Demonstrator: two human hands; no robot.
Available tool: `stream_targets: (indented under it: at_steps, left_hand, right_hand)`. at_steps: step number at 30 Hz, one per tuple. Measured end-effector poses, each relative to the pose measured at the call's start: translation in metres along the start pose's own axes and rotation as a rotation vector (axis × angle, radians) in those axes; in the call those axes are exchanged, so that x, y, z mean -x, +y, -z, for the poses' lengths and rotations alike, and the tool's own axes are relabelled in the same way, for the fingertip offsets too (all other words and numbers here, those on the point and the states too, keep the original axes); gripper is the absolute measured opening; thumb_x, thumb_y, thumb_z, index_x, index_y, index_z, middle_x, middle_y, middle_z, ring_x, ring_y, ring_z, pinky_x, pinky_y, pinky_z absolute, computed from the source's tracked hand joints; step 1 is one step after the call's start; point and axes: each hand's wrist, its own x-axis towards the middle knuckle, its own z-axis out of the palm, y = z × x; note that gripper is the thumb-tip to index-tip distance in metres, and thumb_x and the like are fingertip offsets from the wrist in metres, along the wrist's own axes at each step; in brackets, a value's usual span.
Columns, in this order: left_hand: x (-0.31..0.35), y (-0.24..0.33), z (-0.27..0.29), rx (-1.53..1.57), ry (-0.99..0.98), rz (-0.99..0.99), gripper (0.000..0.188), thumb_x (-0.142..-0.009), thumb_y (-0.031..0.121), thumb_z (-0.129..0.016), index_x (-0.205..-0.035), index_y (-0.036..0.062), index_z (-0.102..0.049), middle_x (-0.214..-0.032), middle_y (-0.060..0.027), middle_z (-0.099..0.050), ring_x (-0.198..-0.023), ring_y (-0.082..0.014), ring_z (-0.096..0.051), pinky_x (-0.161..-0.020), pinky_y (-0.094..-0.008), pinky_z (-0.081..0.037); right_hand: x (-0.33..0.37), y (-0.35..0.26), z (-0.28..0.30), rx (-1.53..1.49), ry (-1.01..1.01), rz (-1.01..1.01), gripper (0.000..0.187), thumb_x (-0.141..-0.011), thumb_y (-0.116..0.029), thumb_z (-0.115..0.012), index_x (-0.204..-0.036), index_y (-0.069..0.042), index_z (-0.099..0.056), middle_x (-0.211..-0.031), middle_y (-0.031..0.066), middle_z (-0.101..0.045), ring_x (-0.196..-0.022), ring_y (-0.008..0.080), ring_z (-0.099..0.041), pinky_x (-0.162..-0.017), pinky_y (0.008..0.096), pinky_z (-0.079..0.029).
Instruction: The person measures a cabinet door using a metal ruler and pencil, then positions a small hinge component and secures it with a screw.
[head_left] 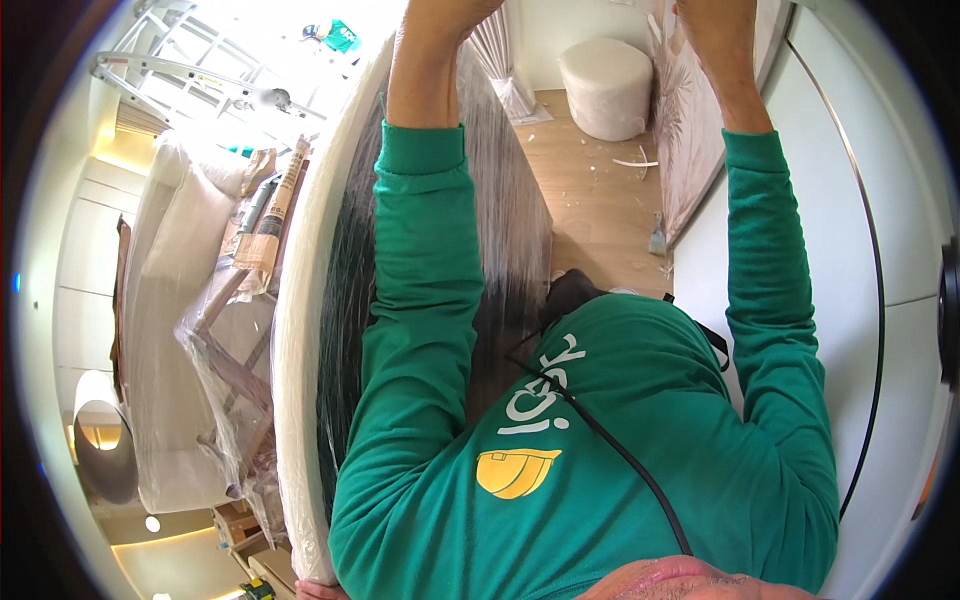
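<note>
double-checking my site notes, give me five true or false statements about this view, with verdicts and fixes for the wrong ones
1. Both of the person's sleeves are green. True.
2. Both hands are wholly in view. False: the left hand and right hand are cut off by the top edge.
3. The large furniture piece beside the left sleeve is wrapped in clear plastic. True.
4. The pouf is at the far left. False: the white pouf shows between the two arms, on the wood floor.
5. A stepladder shows at the upper left. True.
</note>
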Motion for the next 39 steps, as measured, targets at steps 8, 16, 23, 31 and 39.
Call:
stream_targets:
  at_steps: [8, 16, 23, 31, 39]
  left_hand:
    - [-0.001, -0.005, -0.001, 0.056, 0.012, -0.009, 0.02, -0.098, 0.011, -0.066, -0.112, -0.0035, -0.063, -0.103, -0.0095, -0.068, -0.089, -0.0157, -0.064, -0.079, -0.031, -0.055]
    - [-0.002, -0.01, -0.004, 0.038, 0.067, 0.032, 0.018, -0.099, 0.008, -0.065, -0.114, -0.0004, -0.061, -0.104, -0.0079, -0.068, -0.091, -0.0153, -0.064, -0.079, -0.0299, -0.056]
    - [0.001, -0.004, -0.005, -0.01, 0.07, 0.057, 0.02, -0.099, 0.007, -0.064, -0.118, 0.0003, -0.063, -0.107, -0.0082, -0.068, -0.096, -0.0169, -0.065, -0.083, -0.0316, -0.057]
    - [0.003, -0.001, -0.009, 0.106, 0.088, 0.069, 0.025, -0.1, 0.006, -0.064, -0.124, -0.0004, -0.063, -0.11, -0.0081, -0.068, -0.098, -0.0177, -0.067, -0.087, -0.0318, -0.058]
    - [0.005, 0.003, -0.008, 0.099, 0.075, 0.053, 0.027, -0.101, 0.008, -0.063, -0.126, -0.0008, -0.063, -0.111, -0.009, -0.069, -0.1, -0.0189, -0.067, -0.09, -0.0331, -0.057]
  right_hand:
    - [0.011, 0.01, 0.006, -0.245, 0.02, 0.08, 0.044, -0.109, -0.04, -0.052, -0.097, -0.002, -0.07, -0.078, 0.0026, -0.067, -0.064, 0.0101, -0.057, -0.058, 0.0271, -0.047]
    - [0.039, 0.003, 0.021, -0.357, -0.294, 0.057, 0.042, -0.111, -0.037, -0.046, -0.1, -0.003, -0.066, -0.087, 0.0054, -0.069, -0.08, 0.011, -0.065, -0.071, 0.0273, -0.054]
    - [0.046, -0.004, 0.004, -0.354, -0.243, 0.203, 0.011, -0.1, -0.011, -0.066, -0.103, -0.001, -0.066, -0.092, 0.0054, -0.07, -0.083, 0.0101, -0.063, -0.075, 0.0265, -0.051]
    - [0.046, -0.01, 0.001, -0.223, -0.237, 0.179, 0.013, -0.1, -0.013, -0.067, -0.104, -0.001, -0.068, -0.09, 0.0044, -0.068, -0.081, 0.0099, -0.061, -0.071, 0.0272, -0.049]
    - [0.041, -0.008, -0.002, -0.22, -0.26, 0.244, 0.013, -0.1, -0.012, -0.066, -0.104, 0.0, -0.068, -0.091, 0.0059, -0.069, -0.083, 0.0109, -0.063, -0.074, 0.0276, -0.051]
